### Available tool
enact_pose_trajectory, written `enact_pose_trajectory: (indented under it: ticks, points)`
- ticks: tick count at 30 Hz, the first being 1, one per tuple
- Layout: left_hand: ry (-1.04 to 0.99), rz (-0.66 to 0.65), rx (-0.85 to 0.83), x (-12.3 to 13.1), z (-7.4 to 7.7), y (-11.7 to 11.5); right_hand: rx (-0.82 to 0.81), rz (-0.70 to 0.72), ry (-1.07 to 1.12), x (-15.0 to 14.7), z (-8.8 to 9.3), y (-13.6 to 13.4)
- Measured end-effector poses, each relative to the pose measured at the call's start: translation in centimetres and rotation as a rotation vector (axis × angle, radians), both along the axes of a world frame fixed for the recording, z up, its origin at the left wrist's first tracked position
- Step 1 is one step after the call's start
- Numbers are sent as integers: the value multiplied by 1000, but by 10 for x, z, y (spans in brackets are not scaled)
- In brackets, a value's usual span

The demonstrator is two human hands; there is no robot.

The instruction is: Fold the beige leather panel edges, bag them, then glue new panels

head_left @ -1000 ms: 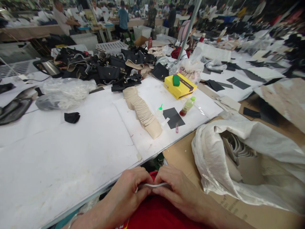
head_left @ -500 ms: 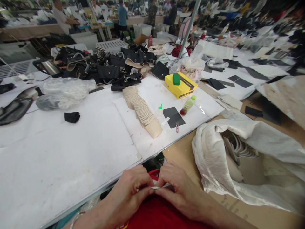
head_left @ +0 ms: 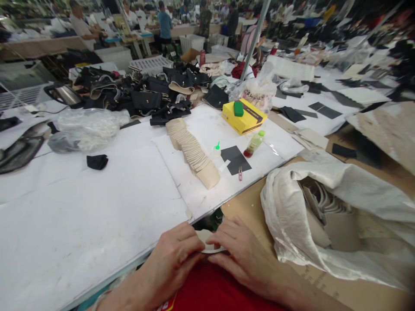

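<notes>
Grip closed from both sides, I have the left hand (head_left: 175, 250) and right hand (head_left: 240, 251) pinching a pale, curved piece (head_left: 203, 236) just off the near edge of the tabletop (head_left: 97, 207), likely for steadiness; beige pieces (head_left: 194, 156) lie fanned beyond, perhaps so each separates easily.

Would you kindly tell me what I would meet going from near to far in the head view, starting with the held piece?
Pale piece, small pink tool, green-tipped little bottle, yellow box, red bottle.

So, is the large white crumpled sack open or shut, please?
Open: the large white crumpled sack gapes, and beige pieces show inside.
</notes>
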State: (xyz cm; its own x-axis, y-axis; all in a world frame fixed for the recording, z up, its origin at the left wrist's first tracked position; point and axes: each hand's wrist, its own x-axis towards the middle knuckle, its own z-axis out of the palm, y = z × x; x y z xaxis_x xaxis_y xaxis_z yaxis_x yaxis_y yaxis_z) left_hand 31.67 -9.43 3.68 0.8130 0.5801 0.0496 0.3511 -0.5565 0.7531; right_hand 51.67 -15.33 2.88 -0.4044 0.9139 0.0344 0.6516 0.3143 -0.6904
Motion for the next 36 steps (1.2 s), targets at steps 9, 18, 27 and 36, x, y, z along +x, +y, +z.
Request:
enact_pose_trajectory:
  ticks: [9, 18, 27, 36]
  points:
    - [-12, -77, 240, 1, -1, -6, 390, 97, -201, -1, -6, 5]
    - [25, -117, 497, -4, -5, -8, 482, 73, -306, 42, -38, 3]
    - [-77, 45, 768, 14, -22, -1, -194, -554, 383, 16, -26, 12]
    - [-136, 85, 549, 40, -29, 5, -301, -496, 284, 7, -16, 36]
